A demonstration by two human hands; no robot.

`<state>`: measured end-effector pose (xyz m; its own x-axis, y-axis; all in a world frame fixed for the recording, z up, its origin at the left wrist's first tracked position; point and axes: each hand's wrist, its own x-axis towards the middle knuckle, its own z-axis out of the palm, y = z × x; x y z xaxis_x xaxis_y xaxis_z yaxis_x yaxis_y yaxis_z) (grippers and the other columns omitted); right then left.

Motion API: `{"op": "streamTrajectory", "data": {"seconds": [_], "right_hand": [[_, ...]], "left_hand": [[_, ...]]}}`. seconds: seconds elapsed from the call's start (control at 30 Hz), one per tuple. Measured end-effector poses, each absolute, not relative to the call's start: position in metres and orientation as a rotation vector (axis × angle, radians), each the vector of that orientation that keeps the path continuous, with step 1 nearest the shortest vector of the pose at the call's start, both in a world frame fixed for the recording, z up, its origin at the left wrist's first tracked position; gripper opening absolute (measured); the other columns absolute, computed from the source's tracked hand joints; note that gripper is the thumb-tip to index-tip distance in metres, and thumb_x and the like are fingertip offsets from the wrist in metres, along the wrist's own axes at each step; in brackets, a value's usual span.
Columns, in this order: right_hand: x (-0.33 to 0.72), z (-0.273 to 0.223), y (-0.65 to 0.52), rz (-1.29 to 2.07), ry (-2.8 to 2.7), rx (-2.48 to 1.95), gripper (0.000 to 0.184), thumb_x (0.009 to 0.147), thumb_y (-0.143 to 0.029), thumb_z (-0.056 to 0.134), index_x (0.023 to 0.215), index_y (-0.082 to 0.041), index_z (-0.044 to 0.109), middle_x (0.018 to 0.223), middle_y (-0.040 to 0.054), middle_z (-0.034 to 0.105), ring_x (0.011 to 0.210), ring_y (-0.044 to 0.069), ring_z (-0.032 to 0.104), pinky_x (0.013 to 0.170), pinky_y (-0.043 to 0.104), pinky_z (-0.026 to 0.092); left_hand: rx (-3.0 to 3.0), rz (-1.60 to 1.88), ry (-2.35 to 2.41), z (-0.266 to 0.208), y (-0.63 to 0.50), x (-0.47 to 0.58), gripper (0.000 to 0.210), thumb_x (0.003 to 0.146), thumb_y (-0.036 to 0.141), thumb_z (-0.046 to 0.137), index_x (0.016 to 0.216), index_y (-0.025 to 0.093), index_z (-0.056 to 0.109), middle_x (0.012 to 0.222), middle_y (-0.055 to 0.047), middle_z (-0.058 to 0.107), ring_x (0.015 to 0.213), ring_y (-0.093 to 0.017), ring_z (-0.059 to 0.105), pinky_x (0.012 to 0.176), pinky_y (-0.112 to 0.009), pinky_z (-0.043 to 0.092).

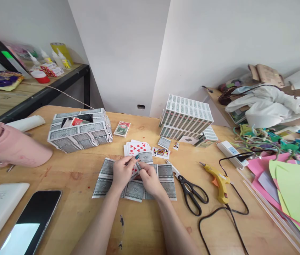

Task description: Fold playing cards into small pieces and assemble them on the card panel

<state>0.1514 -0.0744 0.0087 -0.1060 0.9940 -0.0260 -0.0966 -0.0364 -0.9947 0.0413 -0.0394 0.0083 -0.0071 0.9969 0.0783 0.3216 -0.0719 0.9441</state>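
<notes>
My left hand [122,172] and my right hand [150,179] meet over a flat panel of grey-backed playing cards [167,171]. Between them they pinch a playing card [134,170] with red hearts, partly covered by my fingers. Just beyond lies a loose pile of face-up cards [138,147], a heart card on top. Beside the pile are a grey-backed card [146,157] and a face card [161,152]. Scissors [192,194] with black handles rest at the panel's right, their blades pointing toward it.
A box covered in cards [81,131] stands back left, near a card pack [122,128]. Stacked card packs [187,115] rise back right. A yellow glue gun [219,182] trails its cord right of the scissors. A phone [30,223] and a pink container [17,145] occupy the left.
</notes>
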Motion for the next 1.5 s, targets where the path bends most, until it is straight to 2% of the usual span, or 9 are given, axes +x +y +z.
{"op": "streamTrajectory", "data": {"seconds": [0.07,0.17,0.3,0.43,0.57,0.73,0.97,1.13,1.5], "right_hand": [[0.149,0.011,-0.075,1.375,-1.190,-1.061,0.028,0.071,-0.016,0.037,0.081,-0.016,0.063,0.070,0.0003,0.056,0.063,0.013,0.048,0.057,0.023,0.043],[0.148,0.010,-0.074,1.375,-1.083,-1.085,0.027,0.076,-0.025,0.042,0.094,-0.017,0.061,0.079,0.0020,0.060,0.059,0.012,0.050,0.052,0.023,0.045],[0.152,0.003,-0.070,1.169,-0.948,-1.244,0.026,0.076,-0.037,0.054,0.085,-0.014,0.060,0.065,0.0014,0.059,0.056,0.012,0.052,0.053,0.023,0.046],[0.157,0.002,-0.067,0.894,-0.855,-1.327,0.022,0.072,-0.037,0.059,0.077,-0.015,0.058,0.069,0.0030,0.062,0.064,0.015,0.057,0.063,0.026,0.047],[0.160,0.005,-0.069,0.670,-0.932,-1.426,0.020,0.076,-0.033,0.055,0.081,-0.016,0.064,0.078,0.0054,0.067,0.070,0.017,0.060,0.069,0.028,0.047],[0.161,0.003,-0.073,0.533,-1.077,-1.482,0.023,0.080,-0.029,0.047,0.082,-0.018,0.067,0.078,0.0060,0.069,0.072,0.019,0.060,0.070,0.029,0.045],[0.163,-0.002,-0.073,0.531,-1.063,-1.516,0.027,0.079,-0.026,0.042,0.084,-0.018,0.068,0.082,0.0067,0.069,0.075,0.020,0.061,0.072,0.030,0.045],[0.166,-0.006,-0.069,0.624,-0.886,-1.500,0.025,0.075,-0.028,0.046,0.082,-0.017,0.068,0.080,0.0059,0.069,0.075,0.020,0.060,0.073,0.030,0.045],[0.179,-0.001,-0.065,0.891,-0.724,-1.237,0.022,0.072,-0.030,0.055,0.078,-0.014,0.069,0.083,0.0074,0.068,0.079,0.020,0.058,0.073,0.031,0.043]], "left_hand": [[1.439,1.150,1.415,0.010,-0.039,0.042,0.021,0.074,0.031,0.056,0.071,0.015,0.070,0.070,-0.002,0.070,0.065,-0.015,0.062,0.059,-0.022,0.047],[1.353,1.215,1.385,0.011,-0.040,0.045,0.023,0.076,0.034,0.055,0.077,0.015,0.070,0.074,-0.003,0.071,0.067,-0.016,0.063,0.060,-0.023,0.049],[1.465,1.259,1.375,0.009,-0.044,0.049,0.025,0.079,0.034,0.053,0.085,0.016,0.069,0.082,-0.005,0.071,0.075,-0.016,0.065,0.067,-0.024,0.051],[1.793,1.297,1.407,0.009,-0.047,0.049,0.021,0.081,0.030,0.051,0.087,0.019,0.068,0.084,-0.004,0.070,0.077,-0.016,0.065,0.072,-0.025,0.050],[1.995,1.339,1.367,0.010,-0.048,0.050,0.019,0.082,0.026,0.050,0.088,0.019,0.066,0.084,-0.004,0.070,0.077,-0.014,0.065,0.073,-0.024,0.049],[2.063,1.344,1.405,0.011,-0.048,0.051,0.016,0.080,0.027,0.053,0.085,0.019,0.066,0.081,-0.004,0.070,0.075,-0.015,0.065,0.072,-0.025,0.049],[2.009,1.310,1.447,0.009,-0.055,0.059,0.017,0.079,0.027,0.054,0.084,0.019,0.067,0.079,-0.004,0.071,0.070,-0.015,0.066,0.069,-0.024,0.050],[1.997,1.211,1.422,0.008,-0.060,0.065,0.021,0.079,0.026,0.051,0.090,0.020,0.068,0.082,-0.005,0.072,0.070,-0.015,0.067,0.067,-0.024,0.052],[1.768,0.952,1.102,0.015,-0.058,0.059,0.029,0.076,0.020,0.049,0.100,0.020,0.067,0.093,-0.005,0.070,0.079,-0.017,0.066,0.073,-0.029,0.054]]}}
